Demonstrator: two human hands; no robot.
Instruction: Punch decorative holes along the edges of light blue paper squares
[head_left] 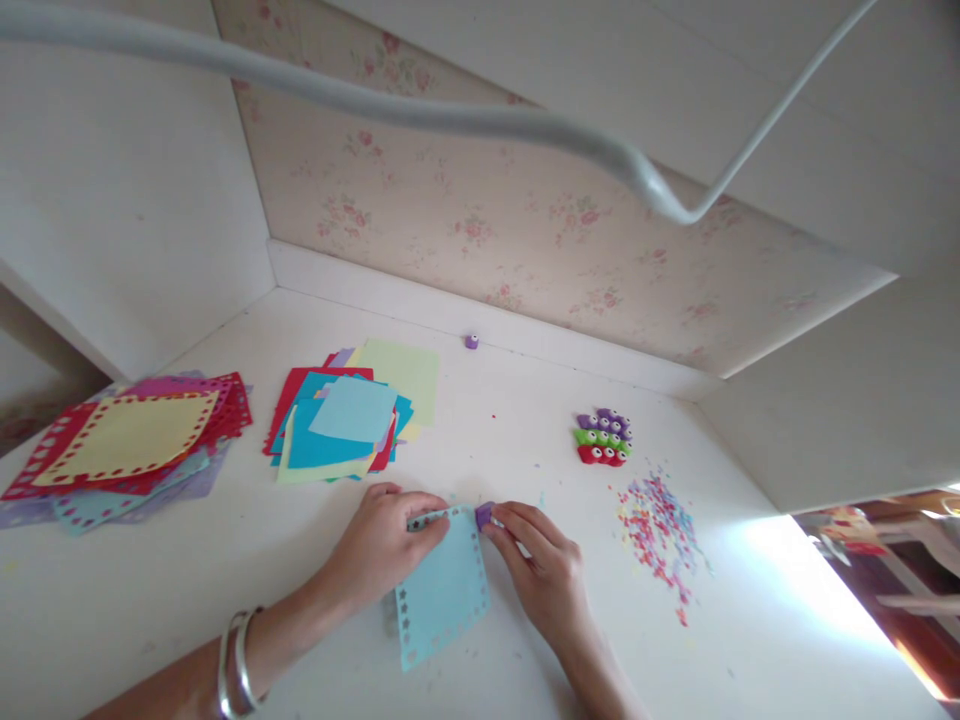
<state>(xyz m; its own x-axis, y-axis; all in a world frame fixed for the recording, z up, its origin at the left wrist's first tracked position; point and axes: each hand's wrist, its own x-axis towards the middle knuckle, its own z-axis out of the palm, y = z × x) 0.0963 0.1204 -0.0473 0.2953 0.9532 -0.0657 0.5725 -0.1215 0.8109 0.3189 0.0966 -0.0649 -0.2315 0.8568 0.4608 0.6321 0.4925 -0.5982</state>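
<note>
A light blue sheet of paper (444, 590) with small shapes punched along its edges hangs tilted just above the white table. My left hand (386, 535) pinches its upper left edge between thumb and fingers. At the upper right corner of the sheet, my right hand (544, 570) grips a small purple paper punch (484, 516) between thumb and fingertips. The punch sits at the paper's edge; whether its jaws are pressed together I cannot tell. Two silver bangles (240, 660) circle my left wrist.
Punched sheets (135, 435) lie piled at the left, beside plain coloured paper (352, 410). Purple, green and red punches (604, 437) stand grouped at the right, near scattered confetti (660, 530). One purple punch (472, 341) is by the wall. A pale cable (450, 115) crosses above.
</note>
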